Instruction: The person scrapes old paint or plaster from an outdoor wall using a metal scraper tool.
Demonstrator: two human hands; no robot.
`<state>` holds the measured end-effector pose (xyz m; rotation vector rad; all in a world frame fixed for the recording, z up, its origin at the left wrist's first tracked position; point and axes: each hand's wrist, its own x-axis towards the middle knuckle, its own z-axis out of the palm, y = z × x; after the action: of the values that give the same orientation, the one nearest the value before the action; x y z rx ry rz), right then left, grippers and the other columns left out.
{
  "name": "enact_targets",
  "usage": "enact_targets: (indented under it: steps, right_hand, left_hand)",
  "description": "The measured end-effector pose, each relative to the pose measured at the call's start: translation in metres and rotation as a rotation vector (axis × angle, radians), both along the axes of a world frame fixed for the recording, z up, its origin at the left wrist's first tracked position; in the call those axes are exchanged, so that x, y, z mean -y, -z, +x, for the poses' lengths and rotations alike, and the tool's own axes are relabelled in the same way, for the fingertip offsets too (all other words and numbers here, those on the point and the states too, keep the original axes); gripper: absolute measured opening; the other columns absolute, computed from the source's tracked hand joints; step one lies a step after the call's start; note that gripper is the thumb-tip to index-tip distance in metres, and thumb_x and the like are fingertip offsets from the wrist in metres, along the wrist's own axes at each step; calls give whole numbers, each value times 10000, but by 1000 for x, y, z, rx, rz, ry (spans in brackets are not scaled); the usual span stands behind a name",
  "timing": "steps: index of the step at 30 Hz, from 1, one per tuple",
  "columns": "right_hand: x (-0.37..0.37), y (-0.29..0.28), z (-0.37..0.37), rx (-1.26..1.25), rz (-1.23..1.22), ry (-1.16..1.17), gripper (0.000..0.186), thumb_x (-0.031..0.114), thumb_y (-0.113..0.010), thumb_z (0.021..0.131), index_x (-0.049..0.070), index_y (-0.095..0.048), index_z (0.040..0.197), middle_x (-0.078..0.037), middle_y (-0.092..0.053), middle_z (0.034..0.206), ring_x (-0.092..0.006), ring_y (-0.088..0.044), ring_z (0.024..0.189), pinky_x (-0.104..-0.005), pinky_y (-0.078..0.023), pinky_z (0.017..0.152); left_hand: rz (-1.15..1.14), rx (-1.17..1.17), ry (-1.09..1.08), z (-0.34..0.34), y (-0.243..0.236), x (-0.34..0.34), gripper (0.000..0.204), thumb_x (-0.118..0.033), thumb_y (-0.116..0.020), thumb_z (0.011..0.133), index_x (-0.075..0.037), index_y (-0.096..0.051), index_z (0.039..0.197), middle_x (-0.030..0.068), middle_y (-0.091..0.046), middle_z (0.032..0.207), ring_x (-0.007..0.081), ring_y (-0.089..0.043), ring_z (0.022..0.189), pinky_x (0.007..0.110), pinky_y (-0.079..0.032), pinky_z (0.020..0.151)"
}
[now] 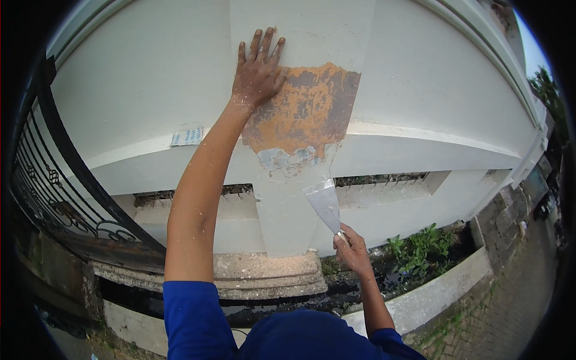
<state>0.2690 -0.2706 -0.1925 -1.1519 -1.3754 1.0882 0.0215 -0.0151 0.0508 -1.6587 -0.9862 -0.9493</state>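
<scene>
My left hand [259, 75] lies flat on the white wall [324, 36], fingers spread, at the upper left edge of a scraped patch [309, 108]. That patch is bare of white paint and shows orange and grey-brown layers, with pale grey flaking spots along its bottom. Lower down, my right hand [353, 249] is closed round the handle of a paint scraper [326, 207]. The scraper's wide metal blade points up and lies at the pillar's white paint below the patch; whether its edge touches cannot be told. White flecks dot my left forearm.
A folded sheet of sandpaper [187, 137] rests on the wall's ledge at left. Beside it stands a black iron gate [66, 150]. A ditch with dark water [258, 313] runs along the wall's foot, with green plants [423, 249] at right and a concrete kerb [429, 294] in front.
</scene>
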Motion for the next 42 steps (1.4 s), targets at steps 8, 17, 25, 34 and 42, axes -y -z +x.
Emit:
enact_targets:
  steps: [8, 17, 25, 34, 42]
  right_hand:
    - [-81, -110, -29, -302, 121, -229, 478, 148, -467, 933, 36, -318, 1373, -57, -531, 829, -107, -525, 508, -237, -420, 408]
    - [-140, -134, -66, -574, 118, -237, 543, 144, -432, 950, 96, -182, 1429, -112, -540, 919, -139, -538, 483, -222, -391, 332]
    - [-144, -134, -80, -574, 209, -158, 628, 133, -384, 966, 234, -29, 1474, -72, -510, 774, -79, -456, 428, -207, -351, 306]
    - [-138, -152, -76, -655, 118, -193, 617, 118, -392, 960, 228, -70, 1474, -52, -493, 739, -66, -436, 410, -197, -325, 288]
    - [-132, -155, -74, -586, 76, -169, 622, 114, -402, 955, 211, -75, 1475, -48, -489, 743, -66, -437, 413, -192, -328, 291]
  left_hand:
    - [-90, 61, 68, 7, 69, 2, 554, -341, -464, 876, -63, -416, 1352, 82, -246, 1499, 254, -178, 1397, 514, -79, 1116]
    - [-23, 153, 128, 7, 75, -2, 464, -245, -454, 871, -50, -485, 1291, 66, -354, 1449, 242, -249, 1374, 475, -121, 1122]
    - [58, 172, 212, 13, 75, -4, 383, -261, -518, 827, -81, -605, 1155, 59, -448, 1386, 260, -297, 1350, 462, -160, 1120]
    - [85, 185, 197, 11, 78, -7, 351, -270, -525, 818, -153, -622, 1133, 13, -451, 1381, 232, -304, 1339, 442, -146, 1140]
    - [88, 185, 214, 9, 80, -8, 364, -258, -554, 801, -122, -615, 1133, 47, -466, 1362, 259, -328, 1320, 446, -201, 1117]
